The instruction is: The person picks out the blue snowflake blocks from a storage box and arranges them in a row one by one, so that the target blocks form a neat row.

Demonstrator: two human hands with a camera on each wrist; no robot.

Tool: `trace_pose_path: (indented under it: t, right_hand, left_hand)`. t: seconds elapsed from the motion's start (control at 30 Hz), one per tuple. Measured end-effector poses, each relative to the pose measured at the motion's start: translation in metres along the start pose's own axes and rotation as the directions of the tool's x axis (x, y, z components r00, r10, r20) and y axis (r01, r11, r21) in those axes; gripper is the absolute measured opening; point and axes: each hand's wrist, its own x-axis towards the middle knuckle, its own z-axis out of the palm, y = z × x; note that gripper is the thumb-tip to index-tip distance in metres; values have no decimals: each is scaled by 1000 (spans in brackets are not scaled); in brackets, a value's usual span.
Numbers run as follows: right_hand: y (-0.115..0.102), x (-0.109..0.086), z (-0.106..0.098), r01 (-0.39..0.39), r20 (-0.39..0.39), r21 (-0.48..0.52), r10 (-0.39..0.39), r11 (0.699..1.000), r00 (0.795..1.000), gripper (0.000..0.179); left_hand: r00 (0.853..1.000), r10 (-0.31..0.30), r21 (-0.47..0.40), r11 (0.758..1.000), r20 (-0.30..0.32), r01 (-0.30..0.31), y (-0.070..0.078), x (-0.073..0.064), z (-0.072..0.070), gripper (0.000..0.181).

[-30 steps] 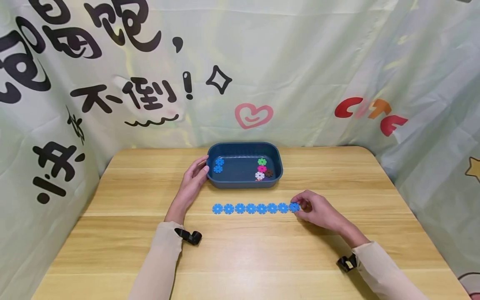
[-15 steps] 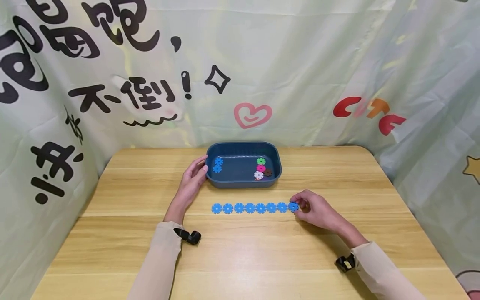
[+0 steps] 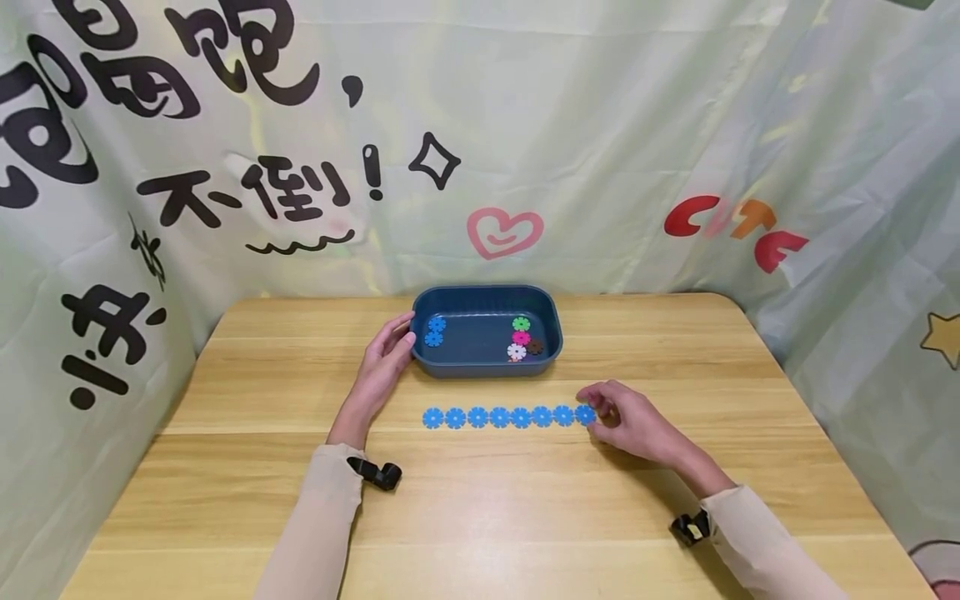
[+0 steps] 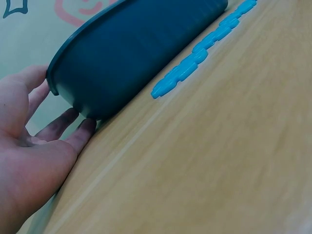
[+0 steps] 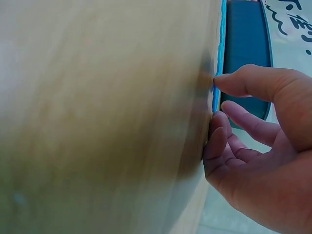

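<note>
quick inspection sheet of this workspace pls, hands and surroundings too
Surface: wooden table, faint plank seams
Job's things: row of eight blue discs; behind it, dark blue tub holding two more blue discs, green disc, pink disc, white disc, brown disc
Clutter: nothing seen
Hands: left hand touches the tub's left end; right hand has finger and thumb at the row's right-end disc
Cables: nothing seen
Surroundings: printed curtain behind the table

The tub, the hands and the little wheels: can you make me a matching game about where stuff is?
1. left hand
2. right hand
3. white wheel
4. pink heart

A. on the cloth
B. at the end of the blue row
C. touching the tub's side
D. inside the tub

Pairs: 1-C, 2-B, 3-D, 4-A
</note>
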Motion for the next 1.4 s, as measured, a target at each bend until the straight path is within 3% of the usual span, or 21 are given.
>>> trace_pose_path:
  t: [0.2,0.63,1.0,1.4]
  right_hand:
    - [-4,3,-1,14,-9,17,-14,1000,1000,42]
    - [-41,23,4,153,-141,65,-143,986,980,30]
    - [-63,50,16,253,-180,73,-237,965,955,34]
    - [-86,81,28,316,-232,192,-270,929,935,28]
  left_hand:
    - [1000,2,-3,1000,-10,-2,1,0,-1,49]
    - [1000,3,3,1000,-3,-3,1,0,1,50]
    - [1000,-8,25,1000,-12,9,1,-1,1,51]
    - [1000,-4,25,1000,-8,4,-1,-1,2,51]
